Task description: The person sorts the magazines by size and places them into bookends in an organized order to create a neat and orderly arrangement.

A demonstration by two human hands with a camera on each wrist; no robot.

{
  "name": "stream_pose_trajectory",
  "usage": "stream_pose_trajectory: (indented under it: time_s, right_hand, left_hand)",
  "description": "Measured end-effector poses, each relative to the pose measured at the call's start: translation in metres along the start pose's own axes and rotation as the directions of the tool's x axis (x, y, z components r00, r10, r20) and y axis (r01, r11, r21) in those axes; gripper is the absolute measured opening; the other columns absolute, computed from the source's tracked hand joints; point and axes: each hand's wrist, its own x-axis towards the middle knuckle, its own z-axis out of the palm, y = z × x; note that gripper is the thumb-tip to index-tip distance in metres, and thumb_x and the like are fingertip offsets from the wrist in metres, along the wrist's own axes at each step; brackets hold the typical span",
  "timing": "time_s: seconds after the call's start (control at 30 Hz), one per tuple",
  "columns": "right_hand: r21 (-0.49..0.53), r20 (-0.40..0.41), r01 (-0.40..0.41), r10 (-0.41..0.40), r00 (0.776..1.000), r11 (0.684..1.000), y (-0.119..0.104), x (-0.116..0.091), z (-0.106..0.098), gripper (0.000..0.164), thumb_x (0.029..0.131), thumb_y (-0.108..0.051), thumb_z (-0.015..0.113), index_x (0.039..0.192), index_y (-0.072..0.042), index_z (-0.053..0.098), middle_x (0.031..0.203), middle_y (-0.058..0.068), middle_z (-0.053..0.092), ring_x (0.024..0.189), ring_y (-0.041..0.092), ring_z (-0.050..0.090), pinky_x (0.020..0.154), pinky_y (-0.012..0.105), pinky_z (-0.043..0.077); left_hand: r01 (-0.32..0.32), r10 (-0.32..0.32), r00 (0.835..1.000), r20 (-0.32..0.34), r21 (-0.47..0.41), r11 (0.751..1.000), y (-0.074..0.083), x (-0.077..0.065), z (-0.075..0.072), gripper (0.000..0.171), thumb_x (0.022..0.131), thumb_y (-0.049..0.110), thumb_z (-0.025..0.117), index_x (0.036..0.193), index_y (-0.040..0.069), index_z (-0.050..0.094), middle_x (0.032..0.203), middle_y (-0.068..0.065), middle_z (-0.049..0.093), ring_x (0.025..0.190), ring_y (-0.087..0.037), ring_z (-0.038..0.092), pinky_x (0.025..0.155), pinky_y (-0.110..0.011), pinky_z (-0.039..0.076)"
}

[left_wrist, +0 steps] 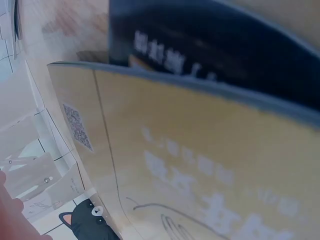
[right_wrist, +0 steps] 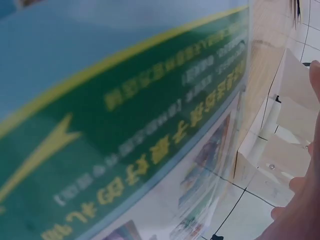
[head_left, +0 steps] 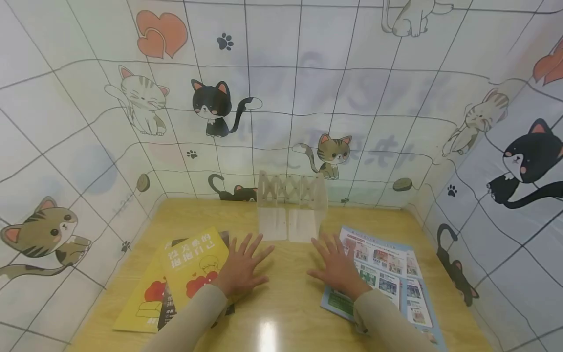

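Note:
My left hand, fingers spread and straight, is at the right edge of a yellow book that overlaps a dark book and another yellow book. My right hand, also spread with nothing in its grasp, is over the left side of blue-bordered printed booklets. Between and beyond the hands stands a whitish expandable book rack with lattice slats. In the left wrist view a yellow cover fills much of the frame, and the right wrist view shows a booklet's green band close up.
A light wooden table carries everything. White cloth with a grid and cartoon cats encloses the back and both sides. The rack stands near the back edge, close to the cloth.

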Motion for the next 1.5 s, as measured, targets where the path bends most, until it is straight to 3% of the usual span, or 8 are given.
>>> stream_pose_trajectory:
  time_s: [0.2,0.4,0.67,0.8,1.07,1.2,1.3,1.5]
  right_hand:
    - [-0.008,0.008,-0.064,0.064,0.998,0.998,0.005,-0.001,-0.001,0.094,0.079,-0.070,0.062,0.154,-0.023,0.031,0.158,0.014,0.022,0.142,0.046,0.015,0.103,0.074,0.009]
    - [0.062,0.065,-0.180,0.176,0.982,0.982,0.010,-0.001,-0.001,0.094,0.082,-0.068,0.061,0.155,-0.021,0.026,0.159,0.017,0.017,0.140,0.049,0.016,0.101,0.076,0.011]
    - [0.142,0.182,-0.368,0.341,0.922,0.919,0.018,0.000,0.005,0.097,0.085,-0.070,0.055,0.157,-0.016,0.019,0.158,0.023,0.013,0.143,0.047,0.004,0.097,0.080,0.004]
    - [0.177,0.204,-0.424,0.388,0.899,0.888,0.019,-0.002,0.005,0.097,0.086,-0.067,0.056,0.157,-0.015,0.017,0.159,0.023,0.010,0.143,0.047,0.001,0.095,0.080,-0.002]
    - [0.145,0.219,-0.493,0.458,0.861,0.858,0.021,-0.002,0.011,0.100,0.085,-0.069,0.056,0.156,-0.011,0.017,0.159,0.023,0.006,0.141,0.051,-0.003,0.090,0.084,-0.004]
    - [0.142,0.249,-0.543,0.501,0.829,0.828,0.022,-0.002,0.011,0.104,0.083,-0.070,0.056,0.156,-0.009,0.014,0.160,0.022,0.003,0.140,0.053,-0.005,0.087,0.084,-0.007]
    - [0.150,0.263,-0.562,0.515,0.816,0.814,0.023,-0.003,0.010,0.106,0.083,-0.070,0.057,0.156,-0.008,0.012,0.159,0.023,0.002,0.139,0.054,-0.005,0.086,0.084,-0.009]
    - [0.169,0.245,-0.567,0.523,0.817,0.806,0.018,-0.004,0.007,0.107,0.081,-0.066,0.063,0.156,-0.007,0.014,0.159,0.023,0.004,0.139,0.055,-0.004,0.087,0.084,-0.008]
  left_hand:
    - [0.005,-0.006,1.000,-0.011,-0.053,0.999,0.002,0.001,-0.002,0.085,0.085,0.063,0.061,0.155,0.035,0.022,0.162,-0.007,0.011,0.143,-0.040,0.018,0.106,-0.069,0.017]
    - [0.023,-0.025,1.000,-0.019,-0.114,0.993,0.003,0.003,-0.004,0.083,0.085,0.057,0.066,0.154,0.031,0.029,0.161,-0.008,0.016,0.143,-0.039,0.020,0.107,-0.066,0.021]
    - [0.066,-0.072,0.997,-0.033,-0.169,0.983,0.001,0.005,0.003,0.079,0.086,0.054,0.065,0.153,0.028,0.033,0.159,-0.009,0.022,0.142,-0.037,0.023,0.106,-0.063,0.025]
    - [0.085,-0.095,0.995,-0.039,-0.194,0.977,-0.001,0.005,0.009,0.076,0.086,0.052,0.066,0.151,0.026,0.037,0.156,-0.012,0.029,0.141,-0.038,0.026,0.105,-0.063,0.028]
    - [0.197,-0.199,0.980,0.022,-0.274,0.941,-0.003,0.006,0.012,0.064,0.090,0.049,0.063,0.145,0.022,0.046,0.153,-0.011,0.036,0.139,-0.035,0.030,0.108,-0.057,0.027]
    - [0.224,-0.237,0.972,-0.005,-0.304,0.926,-0.006,0.011,0.012,0.063,0.091,0.047,0.063,0.143,0.015,0.049,0.150,-0.013,0.039,0.136,-0.037,0.035,0.107,-0.056,0.031]
    - [0.252,-0.280,0.960,-0.022,-0.371,0.894,-0.006,0.015,0.007,0.063,0.091,0.043,0.065,0.143,0.010,0.049,0.149,-0.015,0.040,0.134,-0.038,0.037,0.106,-0.055,0.032]
    - [0.309,-0.346,0.938,0.004,-0.461,0.832,-0.006,0.022,-0.007,0.063,0.092,0.035,0.066,0.143,0.004,0.047,0.149,-0.017,0.040,0.134,-0.038,0.037,0.106,-0.054,0.032]
